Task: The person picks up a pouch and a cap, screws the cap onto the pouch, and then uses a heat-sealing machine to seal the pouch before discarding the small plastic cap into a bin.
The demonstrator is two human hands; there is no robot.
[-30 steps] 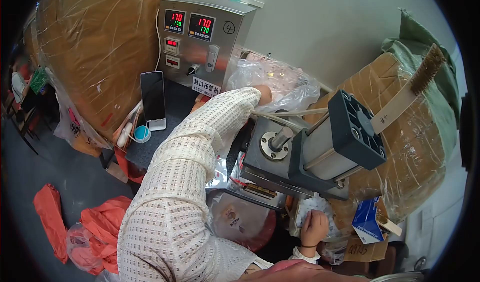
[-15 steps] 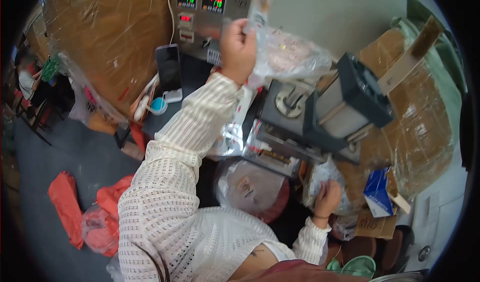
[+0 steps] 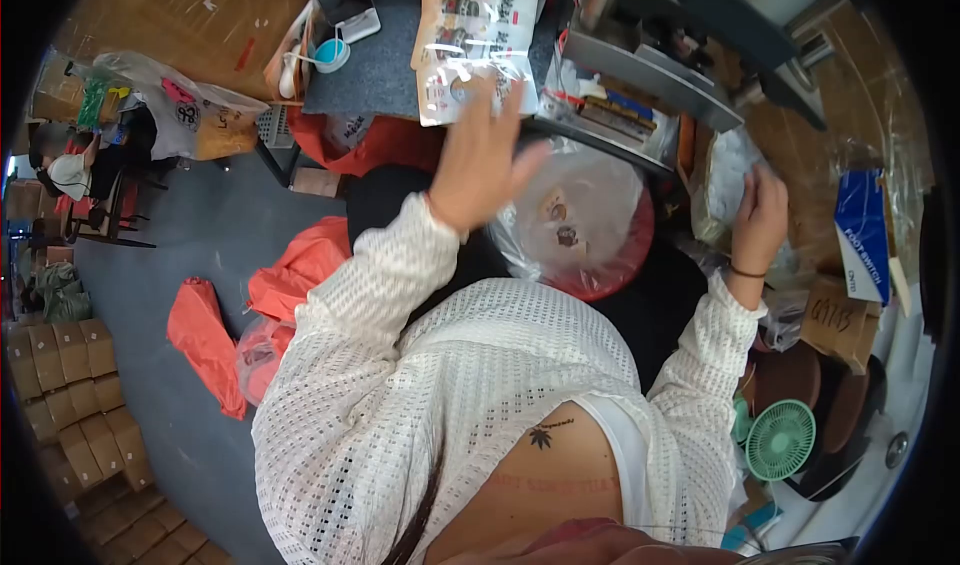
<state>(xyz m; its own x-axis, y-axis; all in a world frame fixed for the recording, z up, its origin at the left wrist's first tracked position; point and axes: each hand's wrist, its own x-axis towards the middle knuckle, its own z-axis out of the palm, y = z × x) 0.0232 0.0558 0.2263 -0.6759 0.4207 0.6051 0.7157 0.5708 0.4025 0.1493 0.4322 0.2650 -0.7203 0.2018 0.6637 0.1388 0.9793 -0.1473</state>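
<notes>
My left hand (image 3: pixel 480 160), blurred by motion, has its fingers spread and holds nothing visible. Its fingertips overlap the near edge of a pile of printed white and orange pouches (image 3: pixel 485 25) on the dark table (image 3: pixel 385 70). My right hand (image 3: pixel 762 220) is closed, its bent fingertips against a white crumpled plastic bag (image 3: pixel 728 180); anything within them is hidden. Between my hands, below the table edge, a red tub (image 3: pixel 640 240) lined with clear plastic (image 3: pixel 600 190) has printed pieces in it.
A grey machine (image 3: pixel 650 70) stands at the upper right. Beside it are a blue box (image 3: pixel 862 230), a cardboard box (image 3: pixel 838 320) and a green fan (image 3: pixel 780 440). Red bags (image 3: pixel 205 335) lie on the floor. A seated person (image 3: pixel 70 175) is far left.
My left hand has come down from the control panel and no longer holds the raised pouch; its fingers have opened. The view has tilted down. My right hand stays by the white bag.
</notes>
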